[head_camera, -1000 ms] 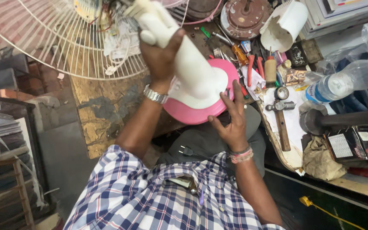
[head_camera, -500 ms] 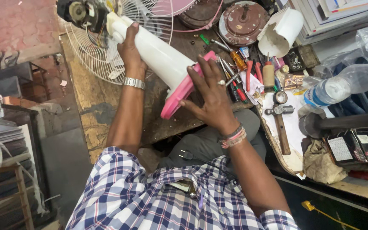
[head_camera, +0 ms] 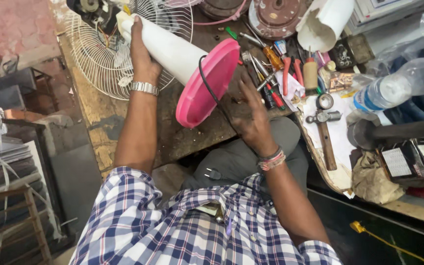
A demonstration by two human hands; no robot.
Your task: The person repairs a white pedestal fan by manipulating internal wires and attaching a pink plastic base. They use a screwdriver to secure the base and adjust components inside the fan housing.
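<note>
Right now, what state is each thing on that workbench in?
table fan: tipped on its side, pink base off the bench
left hand: gripping the fan's white neck
right hand: open, fingers spread beside the base
hammer: lying flat
plastic bottle: lying on its side

I wear a short-sleeved checked shirt in blue, white and red, a metal wristwatch on my left wrist, and thread bands on my right wrist.
</note>
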